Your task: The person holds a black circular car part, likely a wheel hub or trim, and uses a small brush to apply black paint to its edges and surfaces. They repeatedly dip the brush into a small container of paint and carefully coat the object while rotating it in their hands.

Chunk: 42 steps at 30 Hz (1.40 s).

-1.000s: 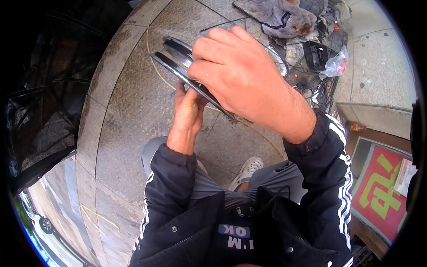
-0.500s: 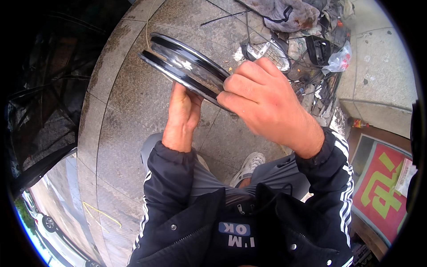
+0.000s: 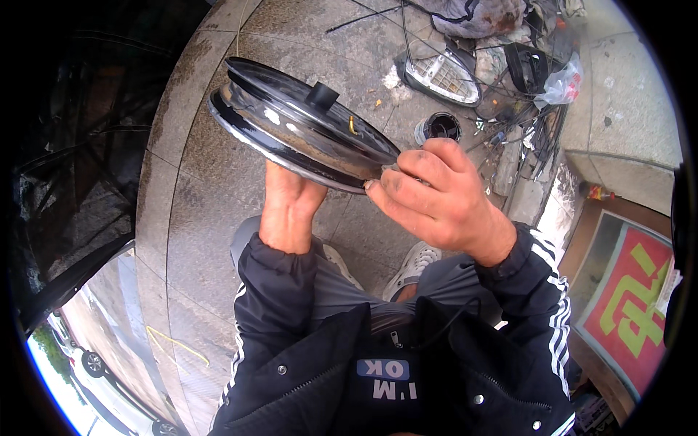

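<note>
A glossy black metal wheel rim with a wide worn channel, a black hub piece and a small yellow bit is held up tilted in front of me. My left hand supports it from underneath, its fingers mostly hidden behind the rim. My right hand has its fingers curled at the rim's right end, with thumb and fingertips on the edge; whether they also hold something small there I cannot make out.
Beyond my hands lie an open can, a metal-grid piece, rags, cables and a plastic bag. A concrete step and a red-and-yellow board are at the right. My shoes stand on paving; a white car is at far left.
The rim has moved left and tilted to show more of the hub. My right hand has moved down and right, from over the rim's middle to its right end, uncovering the can.
</note>
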### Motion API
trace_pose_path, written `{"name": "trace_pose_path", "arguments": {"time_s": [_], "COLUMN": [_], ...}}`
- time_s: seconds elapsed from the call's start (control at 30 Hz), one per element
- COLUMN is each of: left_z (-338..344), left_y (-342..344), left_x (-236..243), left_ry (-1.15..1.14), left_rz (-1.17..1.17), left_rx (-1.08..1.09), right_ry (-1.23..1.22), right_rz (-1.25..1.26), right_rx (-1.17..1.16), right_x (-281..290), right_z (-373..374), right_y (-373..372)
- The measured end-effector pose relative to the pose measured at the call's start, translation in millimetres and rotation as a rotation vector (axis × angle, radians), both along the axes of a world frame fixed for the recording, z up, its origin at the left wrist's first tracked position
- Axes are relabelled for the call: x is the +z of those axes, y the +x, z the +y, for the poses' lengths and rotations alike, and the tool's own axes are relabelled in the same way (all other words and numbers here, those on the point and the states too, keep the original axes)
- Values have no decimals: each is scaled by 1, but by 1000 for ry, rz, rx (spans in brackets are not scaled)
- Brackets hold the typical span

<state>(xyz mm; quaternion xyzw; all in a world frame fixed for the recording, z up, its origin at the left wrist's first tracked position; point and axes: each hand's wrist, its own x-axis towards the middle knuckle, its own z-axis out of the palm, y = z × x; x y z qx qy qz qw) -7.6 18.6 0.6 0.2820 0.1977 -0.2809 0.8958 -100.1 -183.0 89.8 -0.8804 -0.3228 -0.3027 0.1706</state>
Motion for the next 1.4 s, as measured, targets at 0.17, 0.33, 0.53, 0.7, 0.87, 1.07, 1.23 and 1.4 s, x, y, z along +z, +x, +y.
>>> {"name": "trace_pose_path", "arguments": {"time_s": [0.17,0.33,0.53,0.7,0.87,1.07,1.23,1.4], "left_z": [7,-1,-14,-10,-9,-4,2,8], "left_y": [1,4,3,2,2,1,3,2], "left_x": [-5,-4,-3,-9,-8,2,-2,-8], "left_ry": [-153,-6,202,240,291,274,70,32], "left_rz": [-14,-76,-268,-271,-301,-253,-243,-166], "left_rx": [-56,-15,15,19,-27,19,-17,-23], "right_ry": [-110,-34,159,-138,-179,-138,-61,-1], "right_rz": [45,109,169,213,69,232,247,92], "right_rx": [-25,-114,-7,27,45,108,65,64], "right_x": [-12,20,82,106,87,82,59,30], "right_z": [-10,-23,9,28,39,30,19,11], "right_y": [-11,-6,66,98,110,78,35,17]}}
